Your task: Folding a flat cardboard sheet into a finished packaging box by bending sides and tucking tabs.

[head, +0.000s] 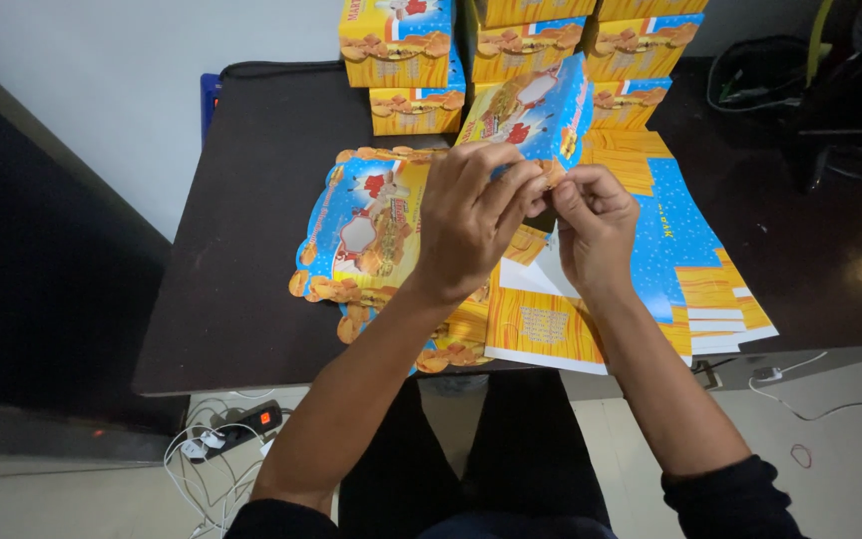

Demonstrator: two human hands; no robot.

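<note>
Both hands meet above a dark, matte table (pixel 251 250). The left hand (pixel 471 215) curls over from the left, its fingers (pixel 511 185) pinched tight on a small orange tab at the lower edge of a half-folded carton (pixel 536 110). The right hand (pixel 596 220) faces it, thumb and forefinger closed on the same tab, knuckles bent, the two sets of fingertips touching. The carton rises just beyond the fingertips, tilted, made of glossy printed card: blue panel, yellow side, pictures of golden-brown snacks, a red and white emblem.

Directly under the hands lies a pile of flat carton blanks (pixel 371 240), unfolded card with scalloped, cookie-shaped edges showing to the left of the left wrist; blue and yellow, with a white oval patch. To the right of the right hand more flat blanks (pixel 690 260) fan out, blue speckled with white dots, orange wood-grain stripes, and plain white flaps towards the near edge.

Beyond the fingertips, at the far end of the table, stand finished boxes (pixel 401 60) stacked in rows, yellow and blue with the same snack pictures. Far to the right of them sits a dark bag (pixel 760 75). Below the left forearm, on the pale floor, lie a power strip (pixel 241 424) with a red light and white cables.
</note>
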